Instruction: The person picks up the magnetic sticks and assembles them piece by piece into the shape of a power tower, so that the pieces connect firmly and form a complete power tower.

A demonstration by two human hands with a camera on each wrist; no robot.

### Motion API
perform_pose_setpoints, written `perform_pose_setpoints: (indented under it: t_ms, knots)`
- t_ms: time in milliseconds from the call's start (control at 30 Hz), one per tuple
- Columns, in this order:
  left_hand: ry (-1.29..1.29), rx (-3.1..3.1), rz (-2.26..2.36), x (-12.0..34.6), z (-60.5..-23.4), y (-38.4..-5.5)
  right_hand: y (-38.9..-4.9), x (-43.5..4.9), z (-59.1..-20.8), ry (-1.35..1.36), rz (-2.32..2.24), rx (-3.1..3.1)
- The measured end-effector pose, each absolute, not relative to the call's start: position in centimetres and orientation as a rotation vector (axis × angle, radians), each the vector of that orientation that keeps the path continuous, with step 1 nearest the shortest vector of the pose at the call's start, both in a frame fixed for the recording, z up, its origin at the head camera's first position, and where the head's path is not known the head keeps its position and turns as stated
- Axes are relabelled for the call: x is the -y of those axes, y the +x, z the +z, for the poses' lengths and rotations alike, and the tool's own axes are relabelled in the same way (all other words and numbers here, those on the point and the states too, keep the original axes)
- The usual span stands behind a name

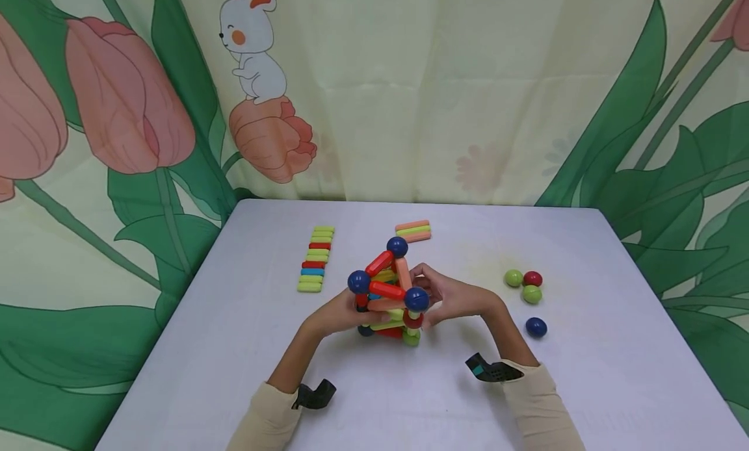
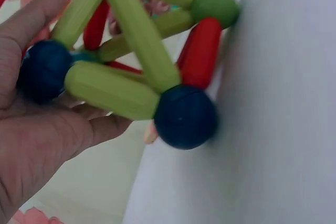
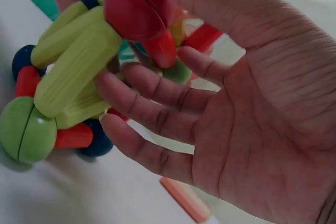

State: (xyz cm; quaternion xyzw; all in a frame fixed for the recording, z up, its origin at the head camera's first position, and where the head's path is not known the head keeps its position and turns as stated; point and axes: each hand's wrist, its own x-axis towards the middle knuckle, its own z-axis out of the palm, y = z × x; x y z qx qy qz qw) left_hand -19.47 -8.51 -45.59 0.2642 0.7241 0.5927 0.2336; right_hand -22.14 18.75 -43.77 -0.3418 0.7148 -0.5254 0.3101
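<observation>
Tulip-print drapery (image 1: 409,100) backs the white table (image 1: 193,373) as your left hand (image 1: 342,314) grips the rod-and-ball structure (image 1: 387,290), your right hand (image 1: 459,298) loosely spread at its right side.

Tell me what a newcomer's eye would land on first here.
Most likely the colourful ball-and-rod frame mid-table, between the left hand and right hand. Next, the white rabbit printed on the backdrop, upper left. Then the loose balls toward the table's right.
</observation>
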Motion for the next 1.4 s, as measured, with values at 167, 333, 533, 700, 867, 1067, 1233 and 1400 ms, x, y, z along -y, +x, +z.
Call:
perform_pose_setpoints:
  t_ms: [167,333,533,700,867,1067,1233,1400]
  knots:
    - [0.547,-2.086,1.701,7.5,-46.3,-18.0,-21.8,-18.6,-43.2,-0.893,-1.363,-1.906]
    - [0.506,-2.143,1.715,6.8,-46.2,-16.9,-22.3,-19.5,-43.0,-0.969,-1.389,-1.927]
    - [0.575,-2.268,1.657,9.0,-46.4,-17.2,-23.1,-20.8,-43.3,-0.969,-1.428,-1.938]
    - [0.294,-2.859,1.38,11.8,-46.9,-18.4,-23.5,-21.8,-43.8,-0.859,-1.506,-2.035]
    - [0.032,-3.224,0.823,14.9,-47.8,-19.2,-23.8,-22.0,-44.7,-0.788,-1.611,-2.119]
    - [-0.015,-3.173,0.665,15.9,-48.4,-19.8,-24.2,-21.2,-45.5,-0.674,-1.726,-2.19]
    - [-0.011,-3.094,0.673,15.8,-48.4,-19.7,-24.4,-19.8,-46.5,-0.564,-1.805,-2.171]
    - [0.046,-2.963,0.88,15.3,-47.6,-19.6,-24.3,-19.0,-47.2,-0.503,-1.921,-2.115]
